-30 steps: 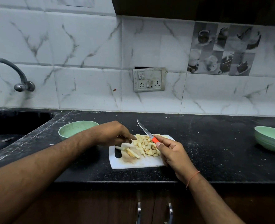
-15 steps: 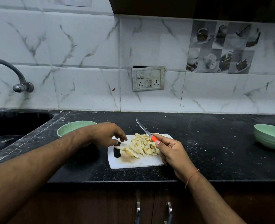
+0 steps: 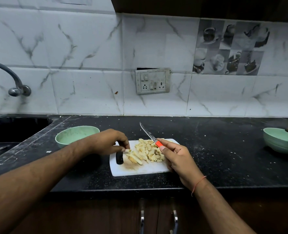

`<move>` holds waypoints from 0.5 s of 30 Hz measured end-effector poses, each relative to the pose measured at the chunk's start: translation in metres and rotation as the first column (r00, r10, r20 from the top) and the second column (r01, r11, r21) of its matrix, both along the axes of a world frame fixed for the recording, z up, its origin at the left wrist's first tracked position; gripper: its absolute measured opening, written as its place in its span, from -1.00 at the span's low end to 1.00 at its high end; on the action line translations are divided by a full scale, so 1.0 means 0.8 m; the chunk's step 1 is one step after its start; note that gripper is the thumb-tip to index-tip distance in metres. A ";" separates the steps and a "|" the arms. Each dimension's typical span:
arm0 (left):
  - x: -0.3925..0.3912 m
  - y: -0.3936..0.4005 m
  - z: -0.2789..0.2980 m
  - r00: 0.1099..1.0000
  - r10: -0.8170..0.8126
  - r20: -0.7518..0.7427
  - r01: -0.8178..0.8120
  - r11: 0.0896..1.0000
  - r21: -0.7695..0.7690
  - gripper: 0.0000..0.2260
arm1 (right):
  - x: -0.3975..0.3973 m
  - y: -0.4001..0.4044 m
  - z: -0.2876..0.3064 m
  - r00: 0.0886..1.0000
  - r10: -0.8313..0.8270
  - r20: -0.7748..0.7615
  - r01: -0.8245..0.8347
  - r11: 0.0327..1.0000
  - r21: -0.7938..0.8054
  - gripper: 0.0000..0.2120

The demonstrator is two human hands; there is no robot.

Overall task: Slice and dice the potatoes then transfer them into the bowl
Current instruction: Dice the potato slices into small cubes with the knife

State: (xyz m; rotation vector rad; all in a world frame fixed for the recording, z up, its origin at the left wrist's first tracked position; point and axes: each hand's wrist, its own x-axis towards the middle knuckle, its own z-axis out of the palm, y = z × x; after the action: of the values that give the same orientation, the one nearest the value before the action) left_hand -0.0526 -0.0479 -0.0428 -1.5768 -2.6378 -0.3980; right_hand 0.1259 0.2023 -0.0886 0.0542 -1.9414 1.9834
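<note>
At nine o'clock a green bowl (image 3: 77,135) sits on the black desk (image 3: 224,157). The left hand (image 3: 108,141) pinches a potato strip (image 3: 127,150) over the white cutting board (image 3: 140,169). Diced potatoes (image 3: 150,152) are heaped at the board's centre. The right hand (image 3: 177,155) has its grip wrapped around the orange-handled knife (image 3: 151,135), blade pointing to eleven o'clock. Another green bowl (image 3: 281,142) stands at three o'clock. No writing is legible.

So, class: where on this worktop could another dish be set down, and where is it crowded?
Free: the black stone counter between the white cutting board and the right green bowl, and the strip behind the board. Crowded: the board's left end, where the left hand, potato pieces and left green bowl meet.
</note>
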 end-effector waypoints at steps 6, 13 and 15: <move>0.012 0.026 0.000 0.997 -0.078 0.020 0.077 0.996 0.036 -0.84 | -0.001 0.002 -0.001 1.000 0.008 -0.005 -0.008 1.000 0.000 -0.71; 0.020 0.032 0.008 0.983 -0.142 0.120 0.147 0.989 -0.028 -0.77 | -0.001 0.002 -0.002 1.000 0.010 -0.001 -0.010 1.000 0.002 -0.71; 0.022 0.028 0.005 0.973 -0.154 0.174 0.162 0.986 -0.033 -0.75 | 0.000 0.002 -0.001 1.000 0.012 -0.002 -0.012 1.000 -0.002 -0.72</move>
State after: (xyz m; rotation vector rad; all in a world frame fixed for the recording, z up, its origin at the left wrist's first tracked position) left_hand -0.0350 -0.0254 -0.0385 -1.8552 -2.6694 -0.5043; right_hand 0.1258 0.2036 -0.0892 0.0672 -1.9425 1.9920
